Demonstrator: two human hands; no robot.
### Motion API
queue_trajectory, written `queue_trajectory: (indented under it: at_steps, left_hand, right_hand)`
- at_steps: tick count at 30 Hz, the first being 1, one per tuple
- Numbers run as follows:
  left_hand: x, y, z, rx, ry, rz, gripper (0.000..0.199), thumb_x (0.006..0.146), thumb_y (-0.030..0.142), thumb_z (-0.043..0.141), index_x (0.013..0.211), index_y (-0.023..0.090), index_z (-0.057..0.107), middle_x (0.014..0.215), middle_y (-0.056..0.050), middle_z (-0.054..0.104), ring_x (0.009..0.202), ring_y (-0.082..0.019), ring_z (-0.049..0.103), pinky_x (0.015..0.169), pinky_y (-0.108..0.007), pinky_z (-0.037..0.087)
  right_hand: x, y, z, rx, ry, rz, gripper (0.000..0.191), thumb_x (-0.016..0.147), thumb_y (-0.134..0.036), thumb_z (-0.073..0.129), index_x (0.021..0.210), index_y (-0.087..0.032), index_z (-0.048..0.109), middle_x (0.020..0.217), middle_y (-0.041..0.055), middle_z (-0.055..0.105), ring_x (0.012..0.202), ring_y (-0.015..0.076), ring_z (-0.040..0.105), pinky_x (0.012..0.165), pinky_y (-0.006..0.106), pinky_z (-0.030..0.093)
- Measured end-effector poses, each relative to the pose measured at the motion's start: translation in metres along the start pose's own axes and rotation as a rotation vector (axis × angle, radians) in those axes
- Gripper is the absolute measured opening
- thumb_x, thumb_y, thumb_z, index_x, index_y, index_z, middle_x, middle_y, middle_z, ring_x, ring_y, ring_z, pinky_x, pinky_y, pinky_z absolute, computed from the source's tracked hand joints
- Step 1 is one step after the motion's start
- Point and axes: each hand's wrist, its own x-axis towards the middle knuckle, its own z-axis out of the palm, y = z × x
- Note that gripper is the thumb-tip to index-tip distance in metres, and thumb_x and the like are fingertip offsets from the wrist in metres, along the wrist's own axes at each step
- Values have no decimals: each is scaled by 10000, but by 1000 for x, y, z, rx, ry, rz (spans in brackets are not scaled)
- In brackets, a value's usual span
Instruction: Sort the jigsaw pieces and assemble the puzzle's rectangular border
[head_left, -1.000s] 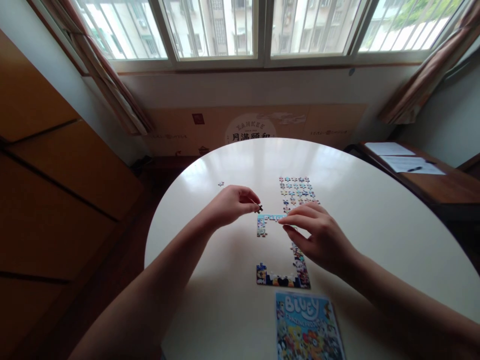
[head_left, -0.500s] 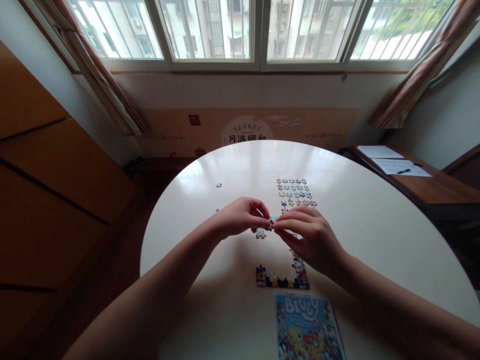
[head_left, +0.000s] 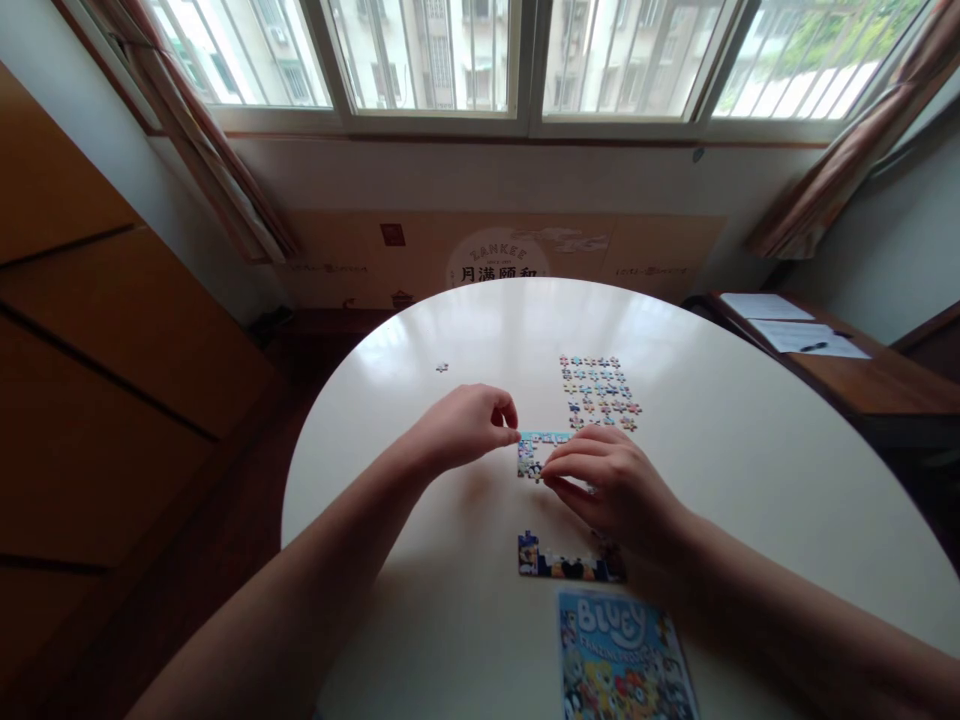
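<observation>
My left hand (head_left: 469, 425) is closed, thumb and fingertips drawn together at the top left corner of a partly joined jigsaw puzzle (head_left: 529, 450). Whether anything is between those fingertips I cannot make out. My right hand (head_left: 611, 475) reaches in from the other side. Its thumb and fingers pinch a small puzzle piece at the lower part of the joined section, and they mostly cover it. The right part of that section is hidden under this hand. Nearer to me lies another joined strip, the puzzle's bottom edge (head_left: 562, 568), its right end partly behind my right wrist.
Loose puzzle pieces (head_left: 595, 378) lie in rows beyond my right hand. One lone piece (head_left: 442, 367) sits at the far left of the white round table (head_left: 390, 620). A Bluey picture sheet (head_left: 622, 655) lies at the near side. Papers (head_left: 810, 338) rest on a wooden side table.
My hands have moved apart; half a second ago their fingertips met over a piece. The left hand has shifted left, uncovering the puzzle's upper left section. The view has shifted slightly.
</observation>
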Motion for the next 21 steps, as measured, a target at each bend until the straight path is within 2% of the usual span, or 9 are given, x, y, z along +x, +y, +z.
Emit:
queue_trajectory:
  at_steps: [5, 11, 21]
  left_hand:
    - [-2, 3, 5, 57, -56, -17, 158, 721, 368, 748, 705, 219, 697, 787, -49, 709, 635, -186, 580, 517, -293, 366]
    - [-1, 3, 10, 129, -121, -43, 115, 695, 344, 714, 695, 235, 679, 783, -50, 704, 648, -209, 570, 542, -307, 370]
    - [-1, 7, 10, 142, -143, -81, 122, 675, 330, 702, 727, 221, 685, 794, -58, 706, 648, -196, 564, 563, -307, 381]
  right_hand:
    - [-1, -2, 6, 20, -37, -20, 124, 934, -229, 647, 872, -268, 746, 918, -12, 779, 821, 193, 663, 779, 373, 465]
    - [1, -8, 6, 0, -71, -12, 146, 942, -218, 624, 884, -272, 747, 915, -15, 775, 832, 197, 646, 789, 386, 452]
    - [2, -8, 8, 15, -82, -17, 162, 958, -240, 604, 887, -259, 748, 891, 2, 762, 817, 197, 615, 775, 372, 442]
